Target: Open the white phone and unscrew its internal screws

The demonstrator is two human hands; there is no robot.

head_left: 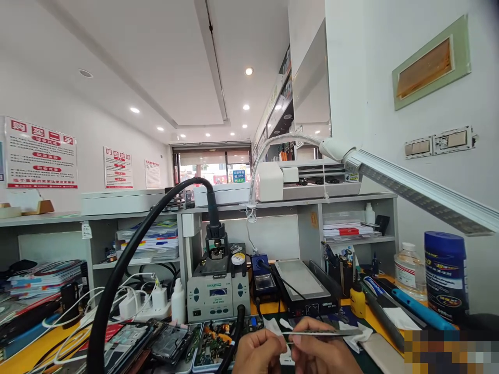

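Observation:
At the bottom of the head view, my right hand point(322, 349) is closed around a pair of metal tweezers point(343, 333). The tweezers lie almost level, their thin end pointing left towards my other hand. My left hand point(260, 349) is pinched shut just beside that end; whatever sits between its fingertips is too small or hidden to name. Behind and between the hands lie a white strip point(273, 326) and a small white rounded piece point(286, 323). Left of my hands, a tray of circuit boards point(212, 337) is partly covered by a thick black hose.
A grey hot-air station point(218, 293) stands ahead, its black hose point(117, 270) arching across the left. Behind my hands is a flat heating plate point(302, 280). Opened phones point(128, 343) lie left; a clear bottle point(409, 270) and blue can point(445, 275) stand right, beneath a lamp point(421, 189).

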